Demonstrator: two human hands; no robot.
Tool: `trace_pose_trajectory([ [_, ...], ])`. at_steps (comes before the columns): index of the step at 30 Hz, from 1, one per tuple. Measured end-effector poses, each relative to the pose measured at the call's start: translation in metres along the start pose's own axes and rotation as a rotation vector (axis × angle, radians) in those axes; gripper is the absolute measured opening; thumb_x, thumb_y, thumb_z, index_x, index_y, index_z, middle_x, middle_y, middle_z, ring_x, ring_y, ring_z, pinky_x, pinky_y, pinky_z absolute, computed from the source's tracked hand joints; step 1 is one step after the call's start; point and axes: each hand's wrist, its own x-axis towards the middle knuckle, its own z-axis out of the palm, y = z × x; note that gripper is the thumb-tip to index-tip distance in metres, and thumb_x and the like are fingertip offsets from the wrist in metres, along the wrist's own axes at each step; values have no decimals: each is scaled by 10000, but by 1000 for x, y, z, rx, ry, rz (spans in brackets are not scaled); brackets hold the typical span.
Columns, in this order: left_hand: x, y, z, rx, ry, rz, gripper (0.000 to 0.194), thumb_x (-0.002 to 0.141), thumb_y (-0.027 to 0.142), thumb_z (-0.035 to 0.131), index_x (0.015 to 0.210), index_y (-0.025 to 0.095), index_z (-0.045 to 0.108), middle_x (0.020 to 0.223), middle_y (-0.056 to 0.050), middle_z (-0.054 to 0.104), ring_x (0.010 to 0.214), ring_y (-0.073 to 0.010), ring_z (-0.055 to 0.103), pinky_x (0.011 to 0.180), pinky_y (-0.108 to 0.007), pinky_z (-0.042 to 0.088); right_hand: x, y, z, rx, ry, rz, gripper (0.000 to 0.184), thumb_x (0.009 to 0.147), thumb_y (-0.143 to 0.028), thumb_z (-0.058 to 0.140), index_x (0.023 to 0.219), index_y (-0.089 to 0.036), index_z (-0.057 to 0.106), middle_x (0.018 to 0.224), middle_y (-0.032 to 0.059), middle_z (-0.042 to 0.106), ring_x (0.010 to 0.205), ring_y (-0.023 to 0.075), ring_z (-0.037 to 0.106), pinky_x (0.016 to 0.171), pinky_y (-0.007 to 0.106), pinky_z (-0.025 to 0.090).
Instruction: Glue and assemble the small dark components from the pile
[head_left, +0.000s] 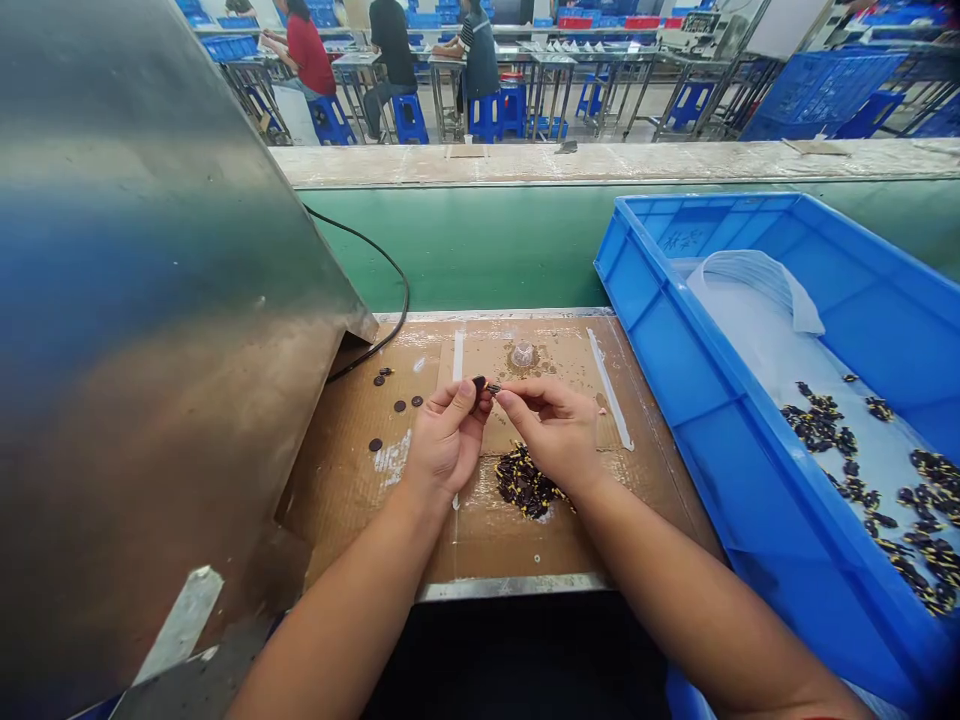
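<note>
My left hand [448,437] pinches a small dark piece [478,384] between thumb and fingers above the cardboard-covered bench. Close against it, my right hand [556,425] grips a small black-and-yellow part [493,388] by its end, and the two pieces meet or nearly meet. Their exact kind is too small to make out. Below my right hand lies a pile of small black-and-yellow parts [525,482], partly hidden by that hand. Several dark round discs [376,445] are scattered on the cardboard to the left.
A large metal housing [150,300] fills the left side, with a black cable [405,290] beside it. To the right stands a blue crate [675,370] holding more black-and-yellow parts [817,420]. A small clear cup-like thing [523,354] sits at the back. People sit at far tables.
</note>
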Motion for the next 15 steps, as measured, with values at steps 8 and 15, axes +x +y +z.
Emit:
trace_pose_trajectory([
  [8,-1,-1,0,67,-19,28,253,652,299,948,771,177,762,878,-45,743,796,-104,664,834,-224,540,0,-4,-1,-24,-26,37,96,897,-308,735,973,-280,788,962,-2,807,858,171,762,821,360,648],
  [15,-3,2,3,133,-42,77,267,627,318,959,749,181,765,860,-42,739,793,-112,669,842,-228,550,0,-6,-3,-87,-26,-14,88,903,-310,734,968,-279,784,957,-6,806,853,172,760,811,360,641],
])
